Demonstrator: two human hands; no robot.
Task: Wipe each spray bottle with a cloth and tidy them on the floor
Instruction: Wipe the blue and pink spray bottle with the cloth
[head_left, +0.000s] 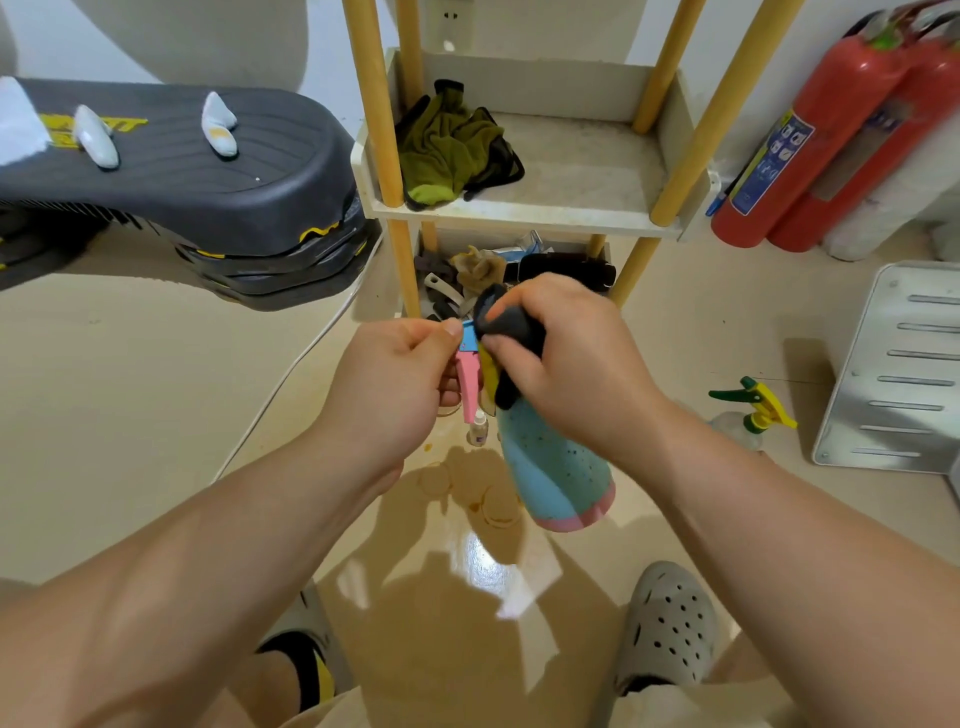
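A light blue spray bottle (558, 470) with a pink base and pink trigger hangs tilted above the floor at the centre of the head view. My left hand (395, 379) pinches the nozzle end of its spray head. My right hand (566, 358) grips a dark grey cloth (506, 325) with a yellow side, wrapped round the bottle's neck. A second, clear spray bottle (748, 415) with a green and yellow head stands on the floor to the right.
A shelf unit (524, 213) with yellow posts stands straight ahead, holding a green cloth (449, 145) above and clutter below. Red fire extinguishers (831, 140) lean at right, a metal rack (904, 374) lies beside them. Stacked grey step platforms (182, 192) are at left. A tiny bottle (478, 428) stands on the stained floor.
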